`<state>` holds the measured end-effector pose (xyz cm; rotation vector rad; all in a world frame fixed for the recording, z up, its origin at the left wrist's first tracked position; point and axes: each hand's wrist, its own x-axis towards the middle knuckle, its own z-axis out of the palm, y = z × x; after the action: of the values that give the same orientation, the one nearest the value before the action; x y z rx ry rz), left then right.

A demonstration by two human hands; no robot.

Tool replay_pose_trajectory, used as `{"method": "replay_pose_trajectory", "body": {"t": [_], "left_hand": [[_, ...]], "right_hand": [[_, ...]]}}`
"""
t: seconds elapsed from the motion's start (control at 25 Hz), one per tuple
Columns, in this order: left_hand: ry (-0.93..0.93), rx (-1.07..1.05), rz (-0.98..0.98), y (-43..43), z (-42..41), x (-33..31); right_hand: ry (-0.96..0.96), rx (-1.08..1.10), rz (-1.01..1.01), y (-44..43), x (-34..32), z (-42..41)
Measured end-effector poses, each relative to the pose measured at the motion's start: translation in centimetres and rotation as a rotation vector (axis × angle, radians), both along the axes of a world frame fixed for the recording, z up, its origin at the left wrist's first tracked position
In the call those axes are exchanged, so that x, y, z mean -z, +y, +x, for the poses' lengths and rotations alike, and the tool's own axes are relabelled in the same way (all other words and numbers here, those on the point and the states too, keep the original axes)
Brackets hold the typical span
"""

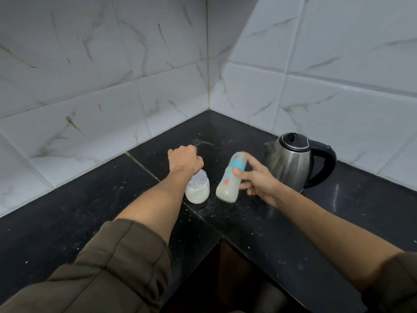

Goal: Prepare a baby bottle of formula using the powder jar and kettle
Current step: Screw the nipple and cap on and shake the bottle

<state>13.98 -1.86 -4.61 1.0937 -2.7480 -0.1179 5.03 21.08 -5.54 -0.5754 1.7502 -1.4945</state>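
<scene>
Bottle: baby bottle (230,177) is tilting, teal band near its top, milky liquid filling the lower part; blurred, base appearing just above the counter (67,199), contact unclear.
Right hand: right hand (257,179) is gripping the bottle from its 3 o'clock side, thumb across the front, fingers wrapping behind; clamped on the bottle.
Left hand: left hand (185,159) is curling into a loose fist, fingers together, hovering over the top of the powder jar (198,187); whether anything is sitting inside the fist, cannot tell.
Jar: small clear jar is standing upright on the counter at 9 o'clock of the bottle, just beside it, not touching; pale powder is filling the lower half; top partly hidden by the left wrist.
Kettle: steel kettle (293,161) with black lid and handle is standing at 3 o'clock of the bottle, near the right wall, lid down, handle pointing to 3 o'clock.
Counter: black stone, L-shaped corner, white specks scattering around jar and bottle.
Walls: white marbled tiles (112,64) are meeting at 12 o'clock.
Sleeves: olive sleeves (108,263) are sitting rolled above both forearms.
</scene>
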Motion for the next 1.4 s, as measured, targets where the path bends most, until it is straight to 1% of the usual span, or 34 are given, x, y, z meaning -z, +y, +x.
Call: {"method": "replay_pose_trajectory", "body": {"t": [0.08,0.12,0.2,0.28,0.32,0.36,0.4,0.48,0.52,0.64,0.68,0.8,0.88,0.96,1.0,1.04,1.16,1.2,1.28,1.36,1.4], "left_hand": [[0.001,0.000,0.001,0.1,-0.2,0.0],[0.004,0.001,0.001,0.0,-0.3,0.0],[0.008,0.005,-0.003,-0.1,-0.3,0.0],[0.005,0.006,-0.008,-0.3,-0.1,0.1],[0.001,0.005,-0.008,-0.4,-0.1,0.2],[0.001,0.004,-0.008,-0.4,-0.1,0.2],[0.002,0.005,-0.007,-0.4,-0.1,0.2],[0.004,0.010,-0.010,-0.3,-0.3,0.1],[0.007,0.010,-0.013,-0.3,-0.3,0.1],[0.011,0.007,-0.009,-0.4,-0.3,0.1],[0.010,0.006,-0.008,-0.3,-0.3,0.2],[0.011,0.006,-0.005,-0.1,-0.2,0.3],[0.016,0.008,-0.003,-0.1,-0.1,0.2],[0.019,0.003,-0.009,-0.2,0.0,0.1],[0.017,0.000,-0.011,-0.3,0.1,0.0],[0.015,-0.001,-0.011,-0.3,0.1,0.0],[0.010,0.008,-0.011,0.0,0.1,0.0],[0.007,0.011,-0.012,0.0,0.1,-0.1],[0.011,0.014,-0.012,0.0,0.0,-0.1],[0.007,0.017,-0.019,0.0,0.1,-0.1],[0.002,0.015,-0.019,-0.1,0.2,-0.1]], "right_hand": [[0.028,-0.159,0.062,0.3,0.6,0.2],[0.012,-0.169,0.069,0.4,0.8,0.1],[-0.073,-0.042,0.051,0.4,1.2,-0.1],[-0.250,0.127,0.060,0.2,1.4,-0.4],[-0.333,0.159,0.082,0.1,1.6,-0.3],[-0.381,0.141,0.108,0.1,1.7,-0.2],[-0.390,0.083,0.129,0.1,1.8,0.0],[-0.359,-0.004,0.124,0.1,1.7,0.3],[-0.359,0.002,0.108,0.0,1.5,0.1],[-0.446,0.108,0.054,0.0,0.9,-0.6],[-0.435,0.081,0.054,0.0,0.9,-0.7],[-0.304,-0.074,0.058,-0.1,1.2,-0.5],[-0.296,-0.028,0.006,-0.3,1.0,-0.7],[-0.358,0.101,-0.034,-0.5,0.7,-0.9],[-0.378,0.128,-0.037,-0.5,0.6,-0.9],[-0.369,0.102,-0.023,-0.4,0.6,-0.8],[-0.211,-0.141,0.020,0.1,0.9,-0.2],[-0.185,-0.160,0.018,0.2,0.7,-0.2],[-0.211,-0.029,-0.002,0.1,0.5,-0.6],[-0.294,0.127,-0.009,-0.1,0.3,-0.9],[-0.305,0.130,0.007,-0.1,0.3,-0.8]]}}
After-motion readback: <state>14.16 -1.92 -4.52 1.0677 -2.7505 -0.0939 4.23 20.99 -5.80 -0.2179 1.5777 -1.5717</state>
